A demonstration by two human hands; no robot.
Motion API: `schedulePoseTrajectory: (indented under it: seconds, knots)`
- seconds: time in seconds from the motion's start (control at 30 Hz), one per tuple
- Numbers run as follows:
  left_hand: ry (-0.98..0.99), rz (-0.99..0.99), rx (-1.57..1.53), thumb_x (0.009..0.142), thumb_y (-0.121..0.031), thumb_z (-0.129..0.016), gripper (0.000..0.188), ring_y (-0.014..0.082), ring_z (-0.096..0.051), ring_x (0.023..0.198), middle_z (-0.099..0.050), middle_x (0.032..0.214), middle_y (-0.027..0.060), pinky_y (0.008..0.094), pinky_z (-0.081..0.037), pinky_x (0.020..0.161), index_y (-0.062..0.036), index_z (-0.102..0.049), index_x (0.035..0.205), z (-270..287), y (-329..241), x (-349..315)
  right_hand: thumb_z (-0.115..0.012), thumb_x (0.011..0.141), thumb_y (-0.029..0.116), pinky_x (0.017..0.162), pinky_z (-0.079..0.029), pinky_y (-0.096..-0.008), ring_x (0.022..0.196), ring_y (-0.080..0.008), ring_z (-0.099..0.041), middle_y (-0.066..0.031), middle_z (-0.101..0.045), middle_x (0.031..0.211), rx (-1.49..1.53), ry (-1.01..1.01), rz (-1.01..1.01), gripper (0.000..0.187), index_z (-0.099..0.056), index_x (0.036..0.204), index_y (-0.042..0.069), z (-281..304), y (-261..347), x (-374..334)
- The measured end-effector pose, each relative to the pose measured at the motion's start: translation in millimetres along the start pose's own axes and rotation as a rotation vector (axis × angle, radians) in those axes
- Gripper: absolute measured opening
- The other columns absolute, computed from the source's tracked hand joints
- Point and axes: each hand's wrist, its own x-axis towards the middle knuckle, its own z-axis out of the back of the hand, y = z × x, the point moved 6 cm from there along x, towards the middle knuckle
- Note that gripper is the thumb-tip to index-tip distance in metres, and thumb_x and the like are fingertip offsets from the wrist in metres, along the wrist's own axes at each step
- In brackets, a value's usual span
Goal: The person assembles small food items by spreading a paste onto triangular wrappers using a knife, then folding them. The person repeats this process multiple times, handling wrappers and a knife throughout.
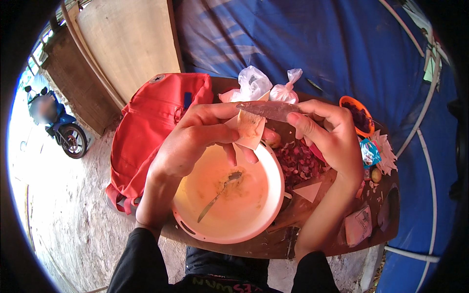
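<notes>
My left hand (195, 136) pinches a pale, flat-sided square piece (251, 128) with a rough, brownish-smeared face; its exact kind is unclear. My right hand (327, 134) has thumb and fingers closed on a knife (266, 110), whose pointed blade extends left across the top of the pale piece. Left fingertips are close to the blade's tip. Below both hands stands a large white basin (279, 195) with yellowish-brown residue inside. A metal spoon (215, 198) lies in it. Right of the basin is a heap of chopped reddish-purple pieces (299, 163), partly hidden by my right hand.
A red backpack (146, 122) lies at the table's left. Tied plastic bags (254, 83) stand at the back. An orange bowl (367, 128), a blue packet (370, 152) and a pale triangular piece (308, 192) are on the right. A blue tarp (303, 44) hangs behind.
</notes>
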Motion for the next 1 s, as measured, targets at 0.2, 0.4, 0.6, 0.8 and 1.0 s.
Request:
schedulePoseTrajectory:
  seconds: [0.2,0.4,0.6,0.8,1.0]
  knots:
    - [0.019,-0.007,0.078,0.089,-0.003,-0.051,0.033,0.0121,-0.071,0.082,-0.075,0.099,0.009,0.0236,-0.051,0.065,0.0005,-0.071,0.115,11.0,-9.0,-9.4,-0.071,0.094,0.017,0.058,-0.042,-0.0209,0.064,-0.0042,-0.055,-0.0018,-0.066,0.073,0.035,0.017,0.022,0.022,-0.073,0.101,-0.003,-12.3,4.5,0.0]
    - [0.033,-0.036,0.089,0.09,-0.001,-0.05,0.033,0.01,-0.07,0.082,-0.076,0.098,0.0073,0.0231,-0.051,0.066,0.0014,-0.071,0.115,13.7,-14.2,-15.0,-0.07,0.095,0.016,0.054,-0.04,-0.0199,0.06,-0.0053,-0.054,-0.0017,-0.064,0.071,-0.038,0.006,0.04,0.02,-0.071,0.102,-0.002,-15.7,13.6,-6.2]
    - [0.074,-0.039,0.122,0.091,0.001,-0.049,0.034,0.01,-0.07,0.082,-0.076,0.099,0.007,0.0222,-0.051,0.066,0.0014,-0.07,0.118,14.3,-15.7,-13.6,-0.07,0.095,0.016,0.053,-0.041,-0.02,0.061,-0.0054,-0.056,-0.0019,-0.065,0.072,-0.03,-0.004,0.058,0.02,-0.071,0.101,-0.002,-14.8,15.7,-6.0]
    - [0.089,-0.022,0.153,0.091,0.0,-0.049,0.034,0.0104,-0.07,0.083,-0.076,0.099,0.0068,0.0218,-0.051,0.067,0.0008,-0.07,0.118,13.5,-13.8,-13.4,-0.07,0.094,0.016,0.054,-0.041,-0.0212,0.063,-0.0055,-0.057,-0.0017,-0.064,0.072,-0.068,0.009,0.041,0.019,-0.071,0.101,-0.002,-10.2,14.2,-8.4]
    - [0.099,-0.032,0.159,0.092,-0.001,-0.05,0.035,0.0108,-0.07,0.083,-0.076,0.1,0.007,0.0218,-0.051,0.069,0.0008,-0.069,0.121,11.7,-13.4,-12.6,-0.074,0.092,0.02,0.051,-0.036,-0.0195,0.058,-0.0025,-0.052,-0.0008,-0.064,0.067,-0.039,-0.028,0.002,0.024,-0.074,0.102,-0.002,-6.9,11.7,-9.3]
